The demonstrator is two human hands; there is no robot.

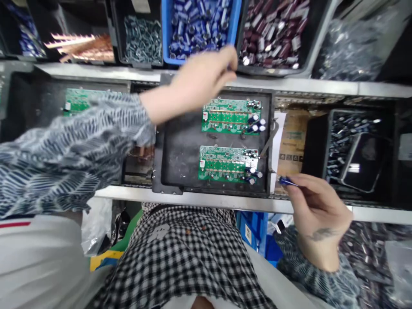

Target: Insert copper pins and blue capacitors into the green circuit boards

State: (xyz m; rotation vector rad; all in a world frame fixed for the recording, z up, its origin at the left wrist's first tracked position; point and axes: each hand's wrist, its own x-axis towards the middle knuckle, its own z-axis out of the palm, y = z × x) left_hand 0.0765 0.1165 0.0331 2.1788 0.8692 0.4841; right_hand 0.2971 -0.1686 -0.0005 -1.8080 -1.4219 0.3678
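1. Upper centre: left hand (206, 77), extended from the left edge, fingers curled near the blue bin (165, 34); blurred, grip cannot be told.
2. Lower right: right hand (317, 206), angled up-left, pinching a blue electrolytic capacitor (286, 181).
3. Centre: two green circuit boards (228, 164).

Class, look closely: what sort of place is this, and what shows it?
Probably an electronics assembly line: green circuit boards lie in a black tray, a blue bin beyond it holds many small components, and the right hand pinches a blue part.
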